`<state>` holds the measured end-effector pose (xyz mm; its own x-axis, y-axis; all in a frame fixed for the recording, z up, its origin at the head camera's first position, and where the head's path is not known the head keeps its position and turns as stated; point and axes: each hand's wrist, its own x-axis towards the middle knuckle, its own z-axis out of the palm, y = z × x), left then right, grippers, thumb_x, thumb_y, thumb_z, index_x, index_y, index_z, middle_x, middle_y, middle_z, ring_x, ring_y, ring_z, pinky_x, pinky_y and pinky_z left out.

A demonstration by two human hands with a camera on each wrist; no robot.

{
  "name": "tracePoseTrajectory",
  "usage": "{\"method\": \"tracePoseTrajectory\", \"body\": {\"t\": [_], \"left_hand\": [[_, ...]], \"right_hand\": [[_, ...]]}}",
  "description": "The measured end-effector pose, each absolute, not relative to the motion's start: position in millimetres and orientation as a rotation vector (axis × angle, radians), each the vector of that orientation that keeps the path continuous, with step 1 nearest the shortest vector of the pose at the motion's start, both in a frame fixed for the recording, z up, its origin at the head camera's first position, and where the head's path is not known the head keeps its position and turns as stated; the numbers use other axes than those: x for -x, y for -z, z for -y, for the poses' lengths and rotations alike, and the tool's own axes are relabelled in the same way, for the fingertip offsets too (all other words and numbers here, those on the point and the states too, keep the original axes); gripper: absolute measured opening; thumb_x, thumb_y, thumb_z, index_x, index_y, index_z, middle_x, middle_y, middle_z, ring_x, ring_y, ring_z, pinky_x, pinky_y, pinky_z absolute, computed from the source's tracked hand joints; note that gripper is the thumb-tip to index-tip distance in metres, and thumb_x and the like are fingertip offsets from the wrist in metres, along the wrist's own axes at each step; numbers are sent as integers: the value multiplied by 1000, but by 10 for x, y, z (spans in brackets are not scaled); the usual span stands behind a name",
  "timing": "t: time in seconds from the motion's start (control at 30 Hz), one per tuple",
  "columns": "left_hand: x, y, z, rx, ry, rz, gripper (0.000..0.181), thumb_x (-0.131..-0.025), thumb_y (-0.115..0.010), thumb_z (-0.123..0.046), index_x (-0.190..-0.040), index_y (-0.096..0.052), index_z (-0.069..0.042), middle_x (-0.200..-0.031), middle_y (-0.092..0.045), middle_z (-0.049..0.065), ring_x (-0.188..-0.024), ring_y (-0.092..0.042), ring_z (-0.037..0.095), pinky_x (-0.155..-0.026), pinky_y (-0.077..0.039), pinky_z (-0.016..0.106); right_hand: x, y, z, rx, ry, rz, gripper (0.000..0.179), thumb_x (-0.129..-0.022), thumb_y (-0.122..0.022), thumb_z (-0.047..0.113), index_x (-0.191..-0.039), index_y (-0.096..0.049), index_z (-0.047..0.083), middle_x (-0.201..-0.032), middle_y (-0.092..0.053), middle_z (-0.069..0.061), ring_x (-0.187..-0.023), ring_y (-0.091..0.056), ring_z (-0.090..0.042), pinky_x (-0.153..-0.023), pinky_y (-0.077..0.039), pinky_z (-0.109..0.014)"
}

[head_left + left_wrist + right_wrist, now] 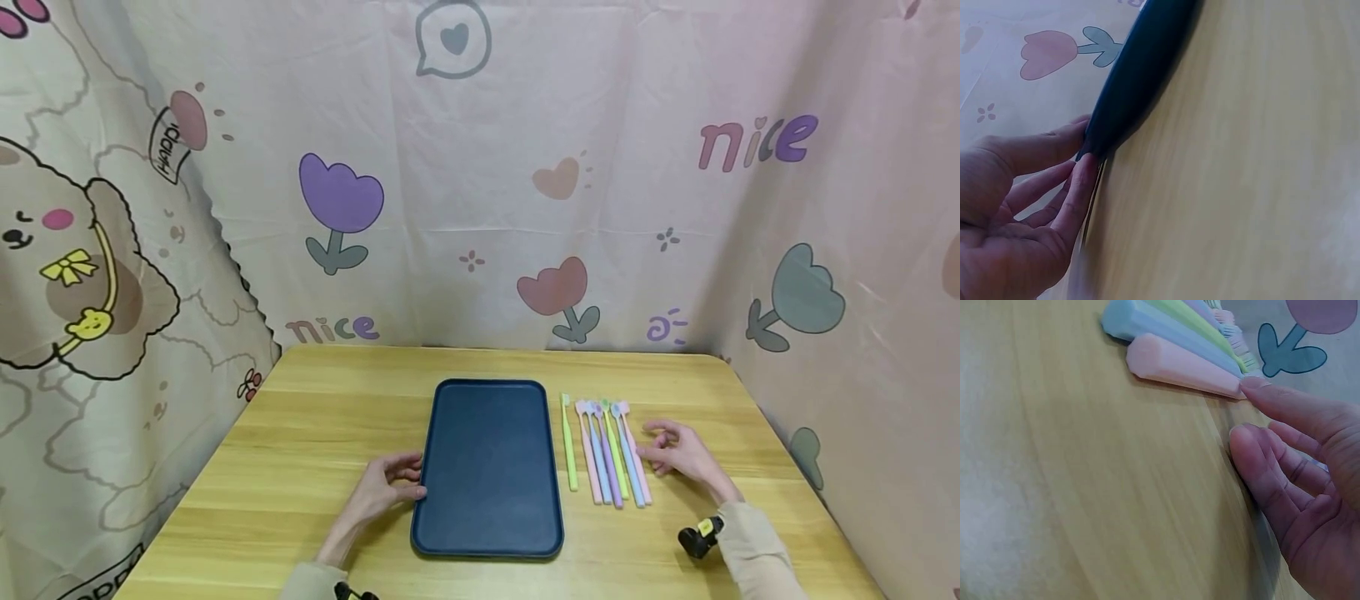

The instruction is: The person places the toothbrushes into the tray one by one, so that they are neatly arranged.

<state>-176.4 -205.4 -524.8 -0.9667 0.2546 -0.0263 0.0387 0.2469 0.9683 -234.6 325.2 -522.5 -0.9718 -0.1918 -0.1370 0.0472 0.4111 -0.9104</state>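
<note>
Pink toothbrush [642, 482] is lying left of the right hand [678, 454], index fingertip [1259, 389] touching it, thumb apart, gripping nothing; left hand [382, 490] is touching that navy tray [487, 467], fingers bent, can't tell if it's pinching tbh.

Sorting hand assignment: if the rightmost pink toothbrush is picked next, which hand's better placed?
Likely the right hand: it holds nothing and is at that pink toothbrush. The left hand grips the left edge of the tray, which lies in between.
</note>
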Motion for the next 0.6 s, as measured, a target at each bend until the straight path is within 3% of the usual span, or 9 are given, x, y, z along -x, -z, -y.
{"method": "tracePoseTrajectory", "body": {"t": [0.6], "left_hand": [[1789,5299,2075,-355,-1820,-2306,62,-83,-76,3,-136,-48,20,-125,-59,37,-95,-65,10,-78,-53,18]], "right_hand": [[2360,5201,-3195,80,1558,-2398,65,-90,-74,13,-138,-42,-16,-85,-68,-8,-64,-67,-13,-62,-60,-32]]}}
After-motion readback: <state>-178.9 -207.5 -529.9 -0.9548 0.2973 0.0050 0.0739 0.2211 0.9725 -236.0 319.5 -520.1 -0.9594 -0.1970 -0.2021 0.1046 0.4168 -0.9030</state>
